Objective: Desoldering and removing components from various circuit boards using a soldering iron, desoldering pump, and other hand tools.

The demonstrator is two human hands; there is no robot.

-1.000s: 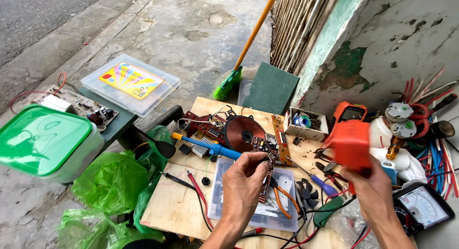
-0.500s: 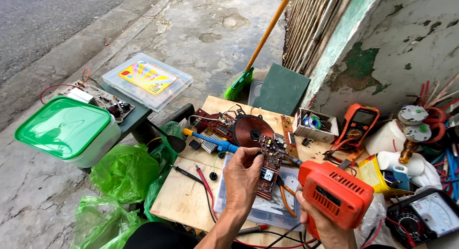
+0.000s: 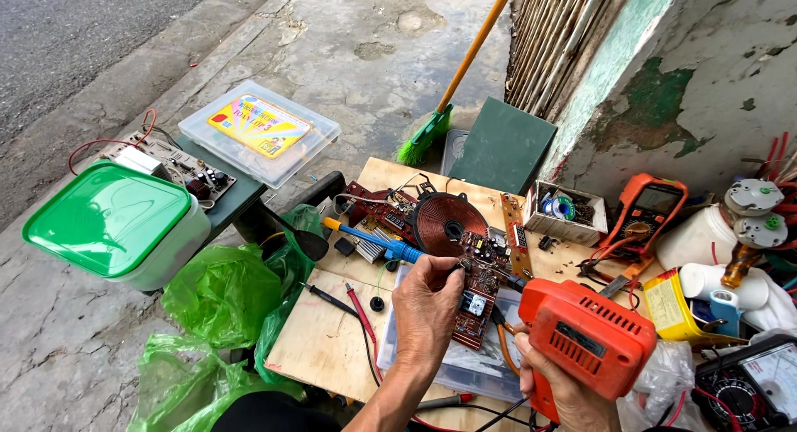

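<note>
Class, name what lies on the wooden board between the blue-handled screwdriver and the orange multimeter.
In the head view, a copper coil and a small parts box lie between the blue-handled screwdriver and orange multimeter.

Left hand [image 3: 427, 303] reaches toward twelve o'clock, fingers pinched shut; right hand [image 3: 560, 390], at its four o'clock, is curled in a grip.

Reds, oranges and greens around the copper coil [image 3: 449, 224]

Dark-red circuit board [image 3: 475, 289] just below it; orange soldering gun [image 3: 586, 338] lower right; green-lidded white box [image 3: 116, 224] far left.

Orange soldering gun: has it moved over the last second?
Yes. The orange soldering gun came down and leftward from near the orange multimeter, toward the circuit board.
</note>
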